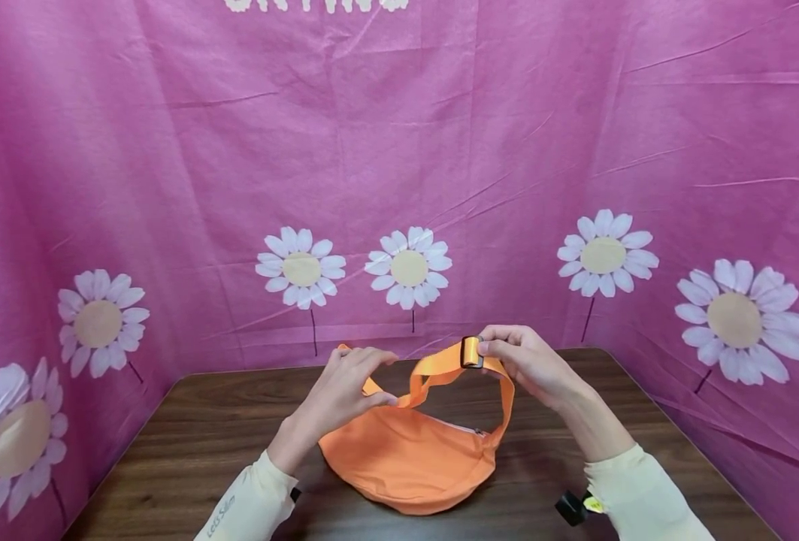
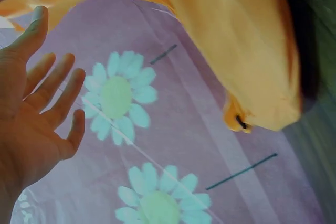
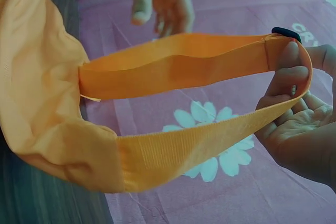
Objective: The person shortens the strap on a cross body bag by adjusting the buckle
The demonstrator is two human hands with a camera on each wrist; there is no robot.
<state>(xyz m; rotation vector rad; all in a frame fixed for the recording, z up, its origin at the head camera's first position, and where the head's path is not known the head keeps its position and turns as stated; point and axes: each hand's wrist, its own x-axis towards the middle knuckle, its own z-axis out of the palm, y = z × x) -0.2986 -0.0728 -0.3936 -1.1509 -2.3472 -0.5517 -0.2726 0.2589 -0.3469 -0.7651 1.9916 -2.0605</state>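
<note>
An orange waist bag (image 1: 413, 462) rests on the table, its rounded bottom toward me and a zipper pull (image 1: 480, 433) near its top right. Its orange strap (image 3: 173, 74) is lifted in a loop above it. My right hand (image 1: 531, 364) pinches the strap beside the black slider buckle (image 3: 286, 33), thumb toward me. To the left, my left hand (image 1: 348, 383) hovers over the bag's upper left side, fingers spread and holding nothing. In the left wrist view the left hand's palm (image 2: 23, 135) shows bare, with the strap passing beyond the thumb.
The dark wood table (image 1: 203, 451) runs back to a pink cloth backdrop (image 1: 399, 150) printed with white daisies. Near the right sleeve (image 1: 643, 496) is a small black item (image 1: 571, 509) beside a yellow label. A pale sleeve (image 1: 253, 500) covers the left forearm.
</note>
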